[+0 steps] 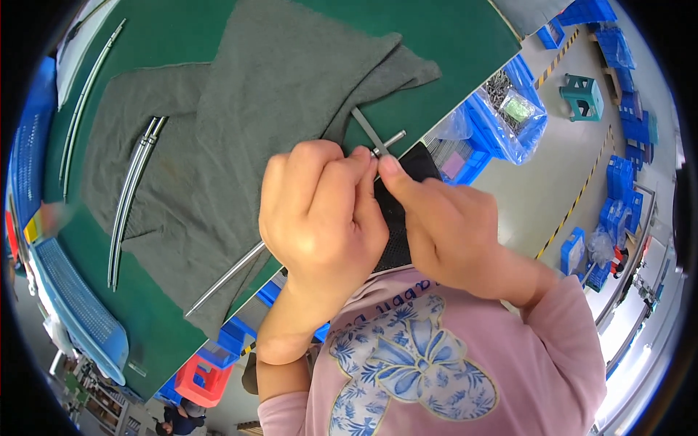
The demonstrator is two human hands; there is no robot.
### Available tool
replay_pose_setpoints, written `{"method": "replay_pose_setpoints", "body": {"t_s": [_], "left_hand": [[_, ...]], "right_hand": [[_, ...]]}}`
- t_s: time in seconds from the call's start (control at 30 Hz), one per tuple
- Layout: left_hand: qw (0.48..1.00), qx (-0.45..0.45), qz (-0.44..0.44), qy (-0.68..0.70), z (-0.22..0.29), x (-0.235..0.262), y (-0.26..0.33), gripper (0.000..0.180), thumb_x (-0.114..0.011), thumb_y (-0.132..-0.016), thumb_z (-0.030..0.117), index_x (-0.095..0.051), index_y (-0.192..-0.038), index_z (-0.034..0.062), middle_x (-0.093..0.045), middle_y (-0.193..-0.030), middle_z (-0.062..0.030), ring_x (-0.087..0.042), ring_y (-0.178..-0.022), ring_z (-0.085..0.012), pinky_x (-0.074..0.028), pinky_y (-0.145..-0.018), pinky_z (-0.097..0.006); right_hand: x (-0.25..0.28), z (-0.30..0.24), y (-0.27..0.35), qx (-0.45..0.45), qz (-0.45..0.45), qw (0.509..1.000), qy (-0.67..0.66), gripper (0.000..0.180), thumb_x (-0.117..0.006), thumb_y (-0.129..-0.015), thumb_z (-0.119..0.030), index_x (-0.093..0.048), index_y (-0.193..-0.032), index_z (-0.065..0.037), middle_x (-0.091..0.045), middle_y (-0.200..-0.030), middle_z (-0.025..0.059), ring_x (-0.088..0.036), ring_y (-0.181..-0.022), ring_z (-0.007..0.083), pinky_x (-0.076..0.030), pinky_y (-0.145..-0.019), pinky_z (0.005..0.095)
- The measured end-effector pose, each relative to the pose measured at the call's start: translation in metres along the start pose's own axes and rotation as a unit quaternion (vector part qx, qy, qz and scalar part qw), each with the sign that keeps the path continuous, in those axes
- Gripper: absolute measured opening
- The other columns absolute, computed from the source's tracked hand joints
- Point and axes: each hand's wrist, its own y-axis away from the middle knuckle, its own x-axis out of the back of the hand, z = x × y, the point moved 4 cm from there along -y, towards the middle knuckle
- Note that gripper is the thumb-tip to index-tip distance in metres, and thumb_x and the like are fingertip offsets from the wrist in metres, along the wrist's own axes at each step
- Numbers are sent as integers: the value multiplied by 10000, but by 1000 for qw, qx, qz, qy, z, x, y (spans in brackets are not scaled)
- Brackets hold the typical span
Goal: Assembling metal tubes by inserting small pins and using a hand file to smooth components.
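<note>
My left hand [320, 211] is closed around a thin, shiny metal rod [227, 279]. One end of the rod slants down-left over the cloth, and the other pokes out past my fingertips with a collar-like step near it. My right hand [454, 229] is also closed, its thumb pressing a flat grey metal strip [367, 127] that crosses the rod close to that end. The strip's lower part is hidden by my fingers, so its kind cannot be told. Beneath the hands lies a dark grey cloth [283, 73], with several matching rods [132, 192] resting on its left side.
The green table [167, 33] carries two more thin rods [87, 109] at far left, beside blue perforated trays [80, 305]. A black mesh pad [396, 225] sits by my body. Blue bins [523, 120] with small metal parts stand off the right edge; a green stool [584, 98] is beyond.
</note>
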Motion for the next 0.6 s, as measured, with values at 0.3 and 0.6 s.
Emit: {"method": "replay_pose_setpoints", "body": {"t_s": [0.3,0.6], "left_hand": [[1000,3,7,-6,0,0,1,163,-719,-636,-37,-632,-755,33,-547,-749,-57,-477,-607,-231,-386,-505,-324],[1000,6,9,-6,0,-1,1,168,-718,-626,-32,-633,-753,39,-547,-742,-54,-479,-606,-232,-386,-502,-324]], "right_hand": [[20,-5,3,-66,-69,992,-83,514,-531,-702,126,-615,-1196,11,-501,-549,76,-479,-421,207,-380,-423,307],[21,-1,13,-85,-95,988,-88,469,-553,-738,122,-630,-1183,-7,-525,-569,99,-494,-422,202,-373,-412,305]]}}
